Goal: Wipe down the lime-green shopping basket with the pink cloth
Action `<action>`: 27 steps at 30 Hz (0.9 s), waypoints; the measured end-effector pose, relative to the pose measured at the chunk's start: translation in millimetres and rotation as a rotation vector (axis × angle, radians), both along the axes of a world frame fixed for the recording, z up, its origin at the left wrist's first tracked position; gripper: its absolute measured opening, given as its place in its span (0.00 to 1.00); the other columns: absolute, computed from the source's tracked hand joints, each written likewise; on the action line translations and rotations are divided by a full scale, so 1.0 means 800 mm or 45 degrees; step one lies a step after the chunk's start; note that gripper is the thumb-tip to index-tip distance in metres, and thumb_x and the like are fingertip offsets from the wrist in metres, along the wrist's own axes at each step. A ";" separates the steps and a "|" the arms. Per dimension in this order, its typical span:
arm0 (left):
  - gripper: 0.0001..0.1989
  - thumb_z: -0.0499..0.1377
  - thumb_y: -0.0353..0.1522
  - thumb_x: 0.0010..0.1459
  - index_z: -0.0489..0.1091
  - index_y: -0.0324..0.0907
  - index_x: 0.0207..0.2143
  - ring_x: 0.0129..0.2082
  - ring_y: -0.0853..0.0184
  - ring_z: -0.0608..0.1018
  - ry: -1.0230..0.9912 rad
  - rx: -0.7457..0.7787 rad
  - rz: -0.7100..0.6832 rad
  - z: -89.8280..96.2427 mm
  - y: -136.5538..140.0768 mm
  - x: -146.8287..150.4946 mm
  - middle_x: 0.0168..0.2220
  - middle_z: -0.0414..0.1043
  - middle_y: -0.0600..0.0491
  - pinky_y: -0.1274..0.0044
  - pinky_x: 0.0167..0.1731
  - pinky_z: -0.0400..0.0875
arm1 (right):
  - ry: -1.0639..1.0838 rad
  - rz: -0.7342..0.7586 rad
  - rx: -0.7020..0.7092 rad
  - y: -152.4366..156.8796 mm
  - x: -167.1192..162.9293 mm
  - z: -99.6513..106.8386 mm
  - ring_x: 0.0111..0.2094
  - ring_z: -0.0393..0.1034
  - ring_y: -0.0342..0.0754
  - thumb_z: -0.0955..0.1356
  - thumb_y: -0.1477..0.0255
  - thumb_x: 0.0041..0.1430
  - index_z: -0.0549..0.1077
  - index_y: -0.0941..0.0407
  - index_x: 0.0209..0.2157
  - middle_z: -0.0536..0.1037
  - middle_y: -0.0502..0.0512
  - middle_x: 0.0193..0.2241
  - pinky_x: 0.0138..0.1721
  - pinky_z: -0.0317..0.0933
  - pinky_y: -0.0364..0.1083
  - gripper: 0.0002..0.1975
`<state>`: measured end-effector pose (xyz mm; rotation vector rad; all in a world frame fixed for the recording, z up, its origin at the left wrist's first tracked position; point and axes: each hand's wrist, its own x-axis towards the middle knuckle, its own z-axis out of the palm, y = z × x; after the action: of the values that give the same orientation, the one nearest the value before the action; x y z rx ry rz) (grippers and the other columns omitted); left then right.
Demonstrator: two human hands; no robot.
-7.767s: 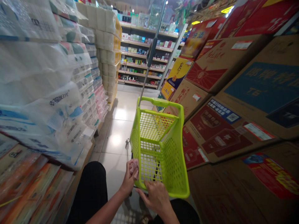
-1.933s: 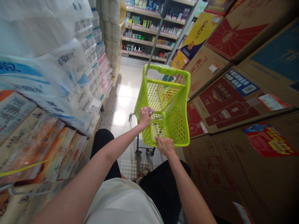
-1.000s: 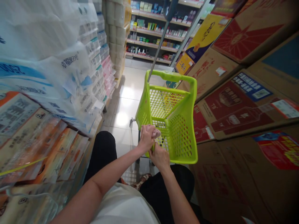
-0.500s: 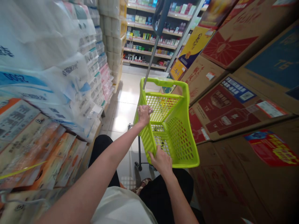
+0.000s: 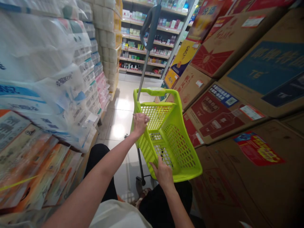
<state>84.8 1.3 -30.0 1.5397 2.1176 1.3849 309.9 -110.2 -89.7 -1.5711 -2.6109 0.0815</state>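
Observation:
A lime-green wheeled shopping basket (image 5: 180,148) stands tilted in front of my legs, and nothing shows inside it. Its grey pull handle (image 5: 150,27) rises on a metal pole at the far left corner. My left hand (image 5: 139,124) is closed over the basket's left rim, with a small crumpled pinkish thing, too small to name, at its fingers. Nearer to me, my right hand (image 5: 163,172) straddles the same rim, its thumb outside and its index finger stretched along the inner side. The right hand's other fingers are partly hidden.
Wrapped paper packs (image 5: 54,82) are stacked along the left, above orange-and-cream packages (image 5: 52,171). Cardboard cartons (image 5: 220,117) form a wall close on the right. Shelves of small products (image 5: 144,41) stand at the far end of the tiled aisle (image 5: 118,117).
The basket and both hands have shifted slightly left and down in view. My right thumb and index finger are spread wider, while the left hand keeps its hold.

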 end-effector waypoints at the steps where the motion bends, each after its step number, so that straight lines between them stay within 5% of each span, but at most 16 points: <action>1: 0.11 0.52 0.23 0.54 0.67 0.44 0.37 0.50 0.54 0.61 0.007 0.005 0.032 0.007 0.014 -0.012 0.43 0.62 0.46 0.57 0.53 0.57 | 0.002 0.014 0.018 0.002 0.005 0.000 0.24 0.73 0.52 0.62 0.58 0.64 0.68 0.56 0.47 0.76 0.56 0.22 0.26 0.59 0.46 0.18; 5: 0.13 0.55 0.23 0.52 0.67 0.44 0.40 0.51 0.53 0.60 0.016 0.002 0.104 0.015 0.031 -0.027 0.43 0.62 0.45 0.57 0.53 0.57 | -0.027 0.017 0.062 0.017 0.004 0.003 0.24 0.73 0.52 0.62 0.57 0.65 0.68 0.55 0.47 0.76 0.56 0.22 0.25 0.58 0.45 0.18; 12: 0.18 0.53 0.22 0.52 0.67 0.46 0.45 0.47 0.59 0.65 -0.033 0.032 0.090 -0.044 -0.036 0.045 0.44 0.63 0.47 0.65 0.48 0.64 | -0.021 0.052 0.092 0.042 -0.019 0.004 0.23 0.73 0.52 0.63 0.56 0.63 0.69 0.56 0.45 0.75 0.55 0.20 0.25 0.56 0.44 0.19; 15: 0.19 0.53 0.23 0.54 0.67 0.48 0.47 0.47 0.60 0.66 -0.068 0.087 0.082 -0.053 -0.041 0.048 0.46 0.63 0.48 0.67 0.47 0.65 | -0.004 0.123 0.129 0.047 -0.012 -0.003 0.22 0.72 0.51 0.63 0.57 0.64 0.69 0.56 0.45 0.75 0.54 0.20 0.24 0.55 0.44 0.18; 20: 0.12 0.54 0.26 0.55 0.69 0.48 0.39 0.47 0.59 0.66 -0.119 0.187 0.201 -0.025 0.000 -0.015 0.43 0.65 0.49 0.67 0.45 0.65 | -0.059 0.174 0.160 0.054 0.010 -0.011 0.22 0.73 0.49 0.63 0.59 0.65 0.69 0.57 0.44 0.76 0.53 0.20 0.23 0.53 0.42 0.16; 27: 0.08 0.47 0.31 0.63 0.61 0.44 0.44 0.52 0.56 0.62 -0.269 0.398 0.686 0.026 0.041 -0.125 0.46 0.63 0.44 0.60 0.54 0.57 | -0.107 0.252 0.236 0.061 0.020 -0.024 0.22 0.75 0.51 0.64 0.60 0.65 0.69 0.60 0.48 0.77 0.54 0.19 0.22 0.51 0.43 0.19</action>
<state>-15.4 34.4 -9.2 0.8631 2.3600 2.0287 325.9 -61.4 -108.7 -1.2819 -2.7385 -0.2118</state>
